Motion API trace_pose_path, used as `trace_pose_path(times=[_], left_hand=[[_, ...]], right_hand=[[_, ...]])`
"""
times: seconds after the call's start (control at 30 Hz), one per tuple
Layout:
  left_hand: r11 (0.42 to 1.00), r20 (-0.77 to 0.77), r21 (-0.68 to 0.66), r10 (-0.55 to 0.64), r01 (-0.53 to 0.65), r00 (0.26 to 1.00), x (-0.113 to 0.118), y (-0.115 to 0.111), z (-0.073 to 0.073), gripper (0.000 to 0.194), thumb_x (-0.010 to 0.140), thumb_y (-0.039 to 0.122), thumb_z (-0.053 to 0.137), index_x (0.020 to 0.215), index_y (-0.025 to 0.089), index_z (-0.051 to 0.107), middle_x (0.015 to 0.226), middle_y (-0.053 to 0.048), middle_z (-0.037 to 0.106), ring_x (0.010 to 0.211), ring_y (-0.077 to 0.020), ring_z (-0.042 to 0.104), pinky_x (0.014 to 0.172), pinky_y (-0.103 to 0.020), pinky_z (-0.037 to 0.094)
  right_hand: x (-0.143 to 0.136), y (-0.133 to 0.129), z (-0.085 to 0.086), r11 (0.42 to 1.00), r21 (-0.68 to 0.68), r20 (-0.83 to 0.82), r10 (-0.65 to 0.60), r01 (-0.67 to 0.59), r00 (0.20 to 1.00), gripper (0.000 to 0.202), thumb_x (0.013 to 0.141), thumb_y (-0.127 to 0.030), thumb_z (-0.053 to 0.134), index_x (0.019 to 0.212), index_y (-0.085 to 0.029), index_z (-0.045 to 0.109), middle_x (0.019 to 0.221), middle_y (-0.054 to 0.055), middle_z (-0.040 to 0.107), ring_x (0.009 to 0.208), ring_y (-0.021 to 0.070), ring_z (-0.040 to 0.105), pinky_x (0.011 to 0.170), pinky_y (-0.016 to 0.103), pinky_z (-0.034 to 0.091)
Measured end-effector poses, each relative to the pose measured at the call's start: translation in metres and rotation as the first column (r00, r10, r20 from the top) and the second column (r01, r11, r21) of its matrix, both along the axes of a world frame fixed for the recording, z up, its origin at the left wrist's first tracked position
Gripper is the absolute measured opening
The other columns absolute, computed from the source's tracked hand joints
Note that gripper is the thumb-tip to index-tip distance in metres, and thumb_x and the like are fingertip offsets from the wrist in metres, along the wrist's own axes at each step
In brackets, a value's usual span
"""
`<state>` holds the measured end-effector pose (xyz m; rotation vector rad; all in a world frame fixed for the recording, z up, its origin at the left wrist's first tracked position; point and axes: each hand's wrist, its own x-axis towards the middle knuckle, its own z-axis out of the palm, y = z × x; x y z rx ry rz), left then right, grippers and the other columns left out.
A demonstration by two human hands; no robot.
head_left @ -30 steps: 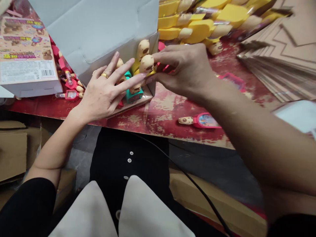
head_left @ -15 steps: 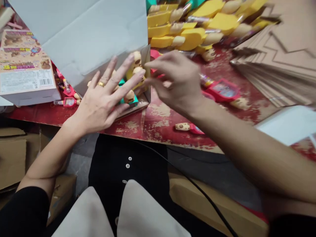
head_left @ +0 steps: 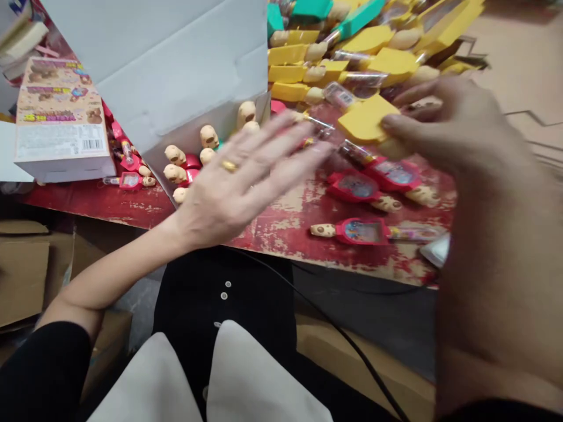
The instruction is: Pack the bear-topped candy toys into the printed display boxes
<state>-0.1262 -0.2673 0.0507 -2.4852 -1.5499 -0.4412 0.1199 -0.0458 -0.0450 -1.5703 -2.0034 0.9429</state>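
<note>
My left hand (head_left: 237, 181), a ring on one finger, is open with fingers stretched to the right, over the right side of a white-lidded box (head_left: 176, 64). Several toys with beige animal heads (head_left: 209, 136) stand inside the box, some with red or green bodies; the hand hides part of them. To the right, my right hand (head_left: 444, 126) pinches a yellow toy (head_left: 366, 117) with a clear tube at its end, above the red toys on the table. Motion blurs this hand, and its palm hides the toy's head end.
A pile of yellow and green toys (head_left: 303, 55) lies at the back. Several red toys (head_left: 361, 231) lie on the worn red table (head_left: 281, 220). Printed boxes (head_left: 61, 140) stand at left, cardboard sheets (head_left: 528, 70) at right. A black cable (head_left: 338, 319) hangs below the table edge.
My right hand has moved from the box to the right and now holds a yellow toy. My left hand has shifted right, uncovering more heads in the box.
</note>
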Motion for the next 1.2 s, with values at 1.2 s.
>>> trace_pose_path(times=[1.2], left_hand=[[0.883, -0.091, -0.388, 0.249, -0.264, 0.964, 0.024, -0.052, -0.143, 0.054, 0.104, 0.01, 0.027, 0.157, 0.007, 0.037, 0.163, -0.015, 0.04, 0.154, -0.0245, 0.037, 0.13, -0.049, 0.03]], right_hand=[[-0.077, -0.086, 0.027, 0.661, 0.47, 0.077, 0.629, -0.585, 0.773, 0.033, 0.086, -0.054, 0.071, 0.095, -0.024, 0.062, 0.093, 0.004, 0.064, 0.079, 0.0171, 0.06, 0.074, 0.035, 0.05]])
